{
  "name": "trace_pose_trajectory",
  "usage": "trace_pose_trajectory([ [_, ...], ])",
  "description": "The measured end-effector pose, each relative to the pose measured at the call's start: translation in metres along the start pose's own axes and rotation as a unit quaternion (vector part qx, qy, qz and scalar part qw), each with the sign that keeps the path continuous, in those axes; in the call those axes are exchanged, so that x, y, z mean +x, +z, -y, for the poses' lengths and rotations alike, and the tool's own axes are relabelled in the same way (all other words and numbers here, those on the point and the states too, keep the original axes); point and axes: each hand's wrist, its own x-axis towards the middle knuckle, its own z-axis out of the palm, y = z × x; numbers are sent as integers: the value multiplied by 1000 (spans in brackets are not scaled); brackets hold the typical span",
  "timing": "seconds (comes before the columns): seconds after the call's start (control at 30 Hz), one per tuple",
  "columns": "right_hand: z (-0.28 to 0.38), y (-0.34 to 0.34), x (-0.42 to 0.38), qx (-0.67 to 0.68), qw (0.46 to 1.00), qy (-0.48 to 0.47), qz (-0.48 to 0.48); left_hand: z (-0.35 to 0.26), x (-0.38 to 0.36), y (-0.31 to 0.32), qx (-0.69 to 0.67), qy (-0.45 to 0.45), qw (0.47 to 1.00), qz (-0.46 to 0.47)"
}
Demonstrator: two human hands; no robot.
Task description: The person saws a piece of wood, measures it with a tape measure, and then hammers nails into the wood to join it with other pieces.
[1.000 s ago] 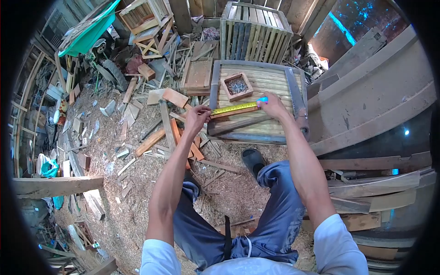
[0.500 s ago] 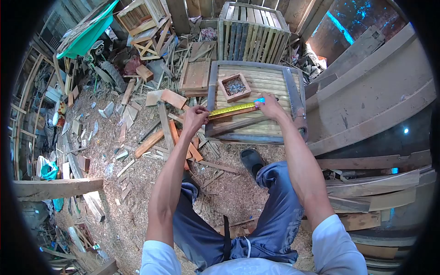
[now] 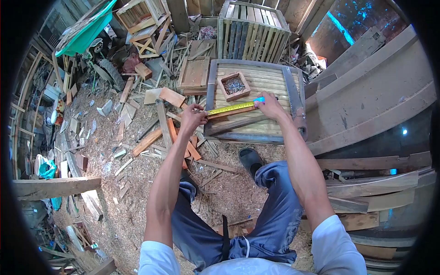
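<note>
Yellow tape (image 3: 230, 108), flat, between hands; slatted tabletop (image 3: 270, 83).

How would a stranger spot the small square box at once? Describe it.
Find the low slatted bench in front of the tall slatted crate. On its top, just beyond the yellow tape measure, sits a small square wooden box. Unlike the wood strips nearby, it holds grey bits, likely nails.

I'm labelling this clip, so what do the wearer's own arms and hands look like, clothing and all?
The left sleeve and right sleeve are short and whitish; both forearms are bare. The left hand and right hand wear no gloves, and no watch shows. Rings are too small to tell.
</note>
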Motion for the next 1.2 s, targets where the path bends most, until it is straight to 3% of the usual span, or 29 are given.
trace_pose_trajectory([
  [0.53, 0, -7, -1, 19, 999, -35, -6, 3, -1, 4, 255, 158, 954, -2],
  [1.2, -7, -3, 2, 9, 999, -41, -23, 15, 5, 2, 263, 175, 949, -25],
])
